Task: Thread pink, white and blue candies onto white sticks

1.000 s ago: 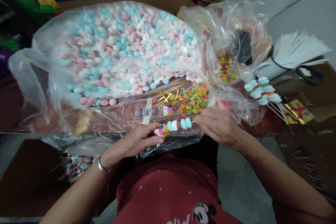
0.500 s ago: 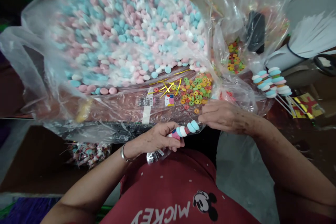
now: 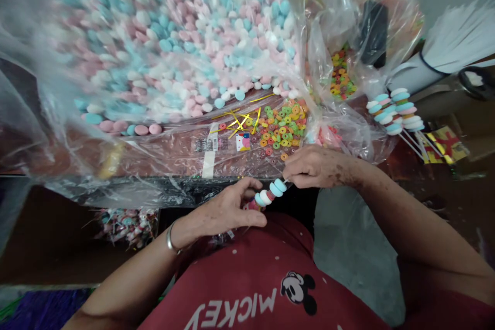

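My right hand pinches the white stick end of a candy skewer, threaded with light blue, white and reddish pieces. The skewer slants down to the left into my left hand. That hand curls loosely around its lower end, thumb and forefinger spread on either side; the other fingers are hidden beneath. Below the left hand, a crinkled clear wrapper shows in part. Just beyond the right hand lie colourful small candy rings on the plastic-covered table.
A big clear bag of pastel candies fills the far left. Finished-looking skewers lie at right, near a bundle of white sticks and a dark block. Gold ties lie mid-table. A cardboard box stands lower left.
My left hand has loosened, its thumb and forefinger spreading around the skewer's lower end. The wrapper beneath is more hidden. The right hand still pinches the stick; the view has shifted slightly.
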Tool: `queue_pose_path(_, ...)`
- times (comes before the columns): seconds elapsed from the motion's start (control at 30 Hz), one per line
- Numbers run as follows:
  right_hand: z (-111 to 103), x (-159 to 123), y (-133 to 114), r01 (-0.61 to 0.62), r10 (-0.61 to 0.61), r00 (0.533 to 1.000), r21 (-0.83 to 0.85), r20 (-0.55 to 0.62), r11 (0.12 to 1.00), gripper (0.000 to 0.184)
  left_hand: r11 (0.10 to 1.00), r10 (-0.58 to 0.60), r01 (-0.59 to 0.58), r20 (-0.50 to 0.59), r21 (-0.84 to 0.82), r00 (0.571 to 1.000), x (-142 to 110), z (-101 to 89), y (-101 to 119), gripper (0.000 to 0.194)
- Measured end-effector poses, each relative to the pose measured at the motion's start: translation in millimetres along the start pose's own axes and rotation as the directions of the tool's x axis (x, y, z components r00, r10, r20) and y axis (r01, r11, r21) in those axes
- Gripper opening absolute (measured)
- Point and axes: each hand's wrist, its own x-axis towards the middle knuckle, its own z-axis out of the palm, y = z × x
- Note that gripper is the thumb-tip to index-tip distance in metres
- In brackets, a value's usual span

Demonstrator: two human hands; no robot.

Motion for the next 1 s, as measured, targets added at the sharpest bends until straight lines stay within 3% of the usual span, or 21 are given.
queue_pose_path(0.13,3,1,0,0.020,-0.020,1.000,-0.009,-0.013,1.000,0.024,0.993,-0.119,0.119,0.010,0.024,0.993,-13,-1.7,-10,0.051)
queue_pose_path(0.27,7,5,-1,0.083,-0.091,0.992,-0.099,-0.081,0.992,0.026,0.987,-0.076,0.077,-0.013,0.142,0.997,-14,0.7,-19,0.038)
queue_pose_path(0.47,-3,7,-10,0.155,-0.186,0.976,-0.241,-0.111,0.958,0.027,0.979,-0.007,-0.014,0.103,0.202,0.995,-10,-1.6,-16,0.036)
queue_pose_path(0.63,1,5,-16,0.111,-0.159,0.975,-0.275,-0.158,0.955,0.027,0.991,0.028,-0.025,-0.023,0.133,0.999,-8,-3.2,-18,0.041)
queue_pose_path(0.8,17,4,-20,-0.012,-0.016,0.984,-0.160,-0.177,0.987,0.026,0.921,0.144,-0.054,-0.210,0.385,0.967,-5,-1.0,-20,0.035)
queue_pose_path(0.87,23,5,-21,-0.016,-0.003,0.982,-0.101,-0.187,0.995,0.026,0.886,0.161,-0.055,-0.195,0.460,0.967,-3,0.5,-19,0.032)
queue_pose_path(1.0,33,10,-17,0.074,-0.092,0.980,-0.106,-0.179,0.992,0.028,0.860,0.159,-0.078,-0.121,0.505,0.980,3,5.4,-16,0.031)
